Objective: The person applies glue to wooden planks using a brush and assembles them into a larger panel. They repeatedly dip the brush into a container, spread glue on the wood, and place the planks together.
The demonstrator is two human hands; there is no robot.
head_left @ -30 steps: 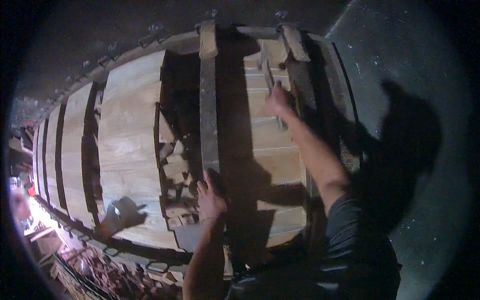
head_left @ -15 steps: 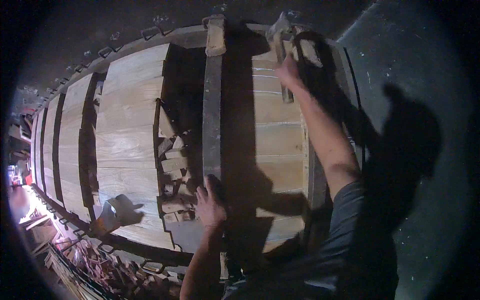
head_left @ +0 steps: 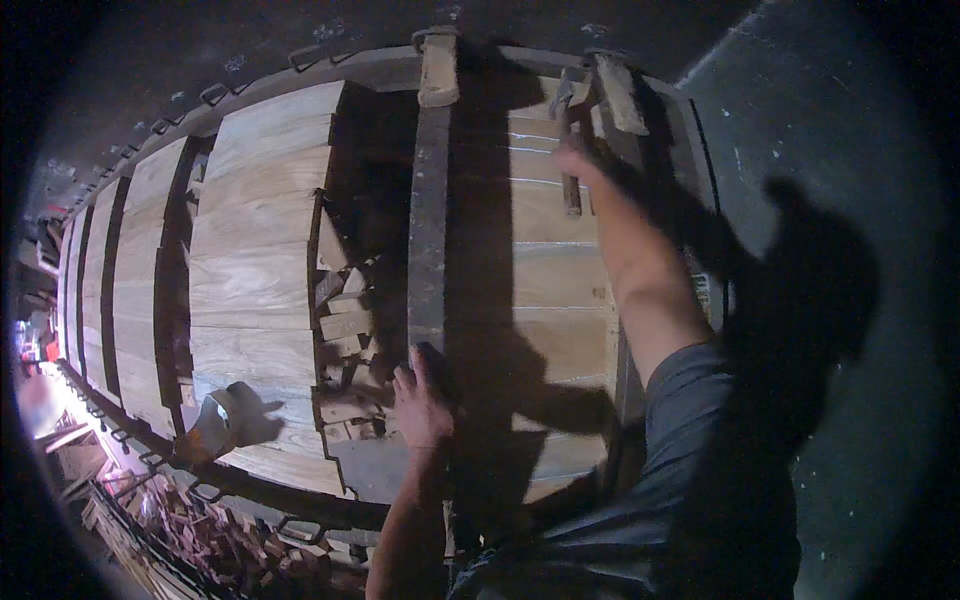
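Head view | left hand (head_left: 422, 400) laid flat, fingers spread, on dark clamp bar (head_left: 430, 210) across glued wooden boards (head_left: 560, 270) | right hand (head_left: 577, 160) closed round hammer handle (head_left: 571, 190) just beyond fingers | bar best kept pressed down, blows kept short

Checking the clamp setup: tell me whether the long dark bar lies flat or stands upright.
Flat: the long dark bar lies across the wooden boards, left hand on it.
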